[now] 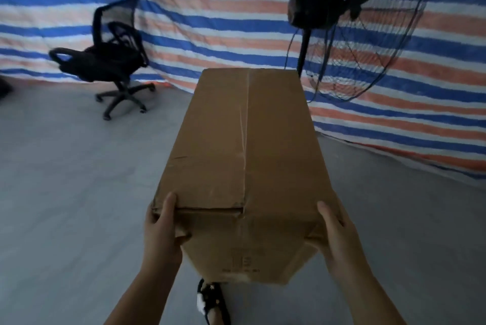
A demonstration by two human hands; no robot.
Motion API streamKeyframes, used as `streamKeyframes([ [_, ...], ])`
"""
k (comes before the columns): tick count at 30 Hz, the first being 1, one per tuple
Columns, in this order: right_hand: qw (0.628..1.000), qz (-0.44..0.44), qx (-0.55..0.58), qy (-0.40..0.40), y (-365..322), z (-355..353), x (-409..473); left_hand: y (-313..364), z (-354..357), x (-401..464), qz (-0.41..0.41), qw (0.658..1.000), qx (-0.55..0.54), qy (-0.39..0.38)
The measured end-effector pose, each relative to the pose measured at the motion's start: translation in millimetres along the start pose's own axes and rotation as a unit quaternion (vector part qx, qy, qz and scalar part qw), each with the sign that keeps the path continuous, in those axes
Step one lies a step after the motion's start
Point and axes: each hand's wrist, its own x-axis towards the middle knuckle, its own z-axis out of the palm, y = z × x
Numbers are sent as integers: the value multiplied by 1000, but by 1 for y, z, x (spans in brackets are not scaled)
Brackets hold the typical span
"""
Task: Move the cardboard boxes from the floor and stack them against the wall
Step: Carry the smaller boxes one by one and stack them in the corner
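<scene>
Box [244, 161] gripped, left hand [160, 230], right hand [339, 235]; apparently airborne.

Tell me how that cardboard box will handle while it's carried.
The cardboard box is long, and the left hand and right hand grip only its near end, so the far end may dip. The near flaps look creased, so they could give. It seems fairly light, held up this way.

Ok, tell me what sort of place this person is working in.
Probably a makeshift storage or workshop space, not a home. A striped tarpaulin serves as the wall, the floor is bare grey, and a large standing fan and an office chair stand by it. Both hands carry a cardboard box.
</scene>
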Motion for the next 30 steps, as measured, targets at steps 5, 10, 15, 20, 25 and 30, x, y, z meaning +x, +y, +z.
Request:
streamKeyframes([
  [5,990,-6,-38,-135,-10,87,-40,43,-95,-7,62,993,-66,81],
  [10,969,-24,-92,-229,4,201,-87,84,-195,8,94,973,-139,160],
  [15,947,-21,-128,-294,35,332,-147,130,-312,44,120,945,-187,239],
  [20,924,-11,-155,-348,71,449,-200,169,-419,74,157,916,-218,297],
  [25,895,-18,-173,-411,97,545,-235,204,-492,107,193,890,-236,340],
  [30,872,-35,-185,-451,114,640,-243,237,-539,161,203,879,-236,362],
])
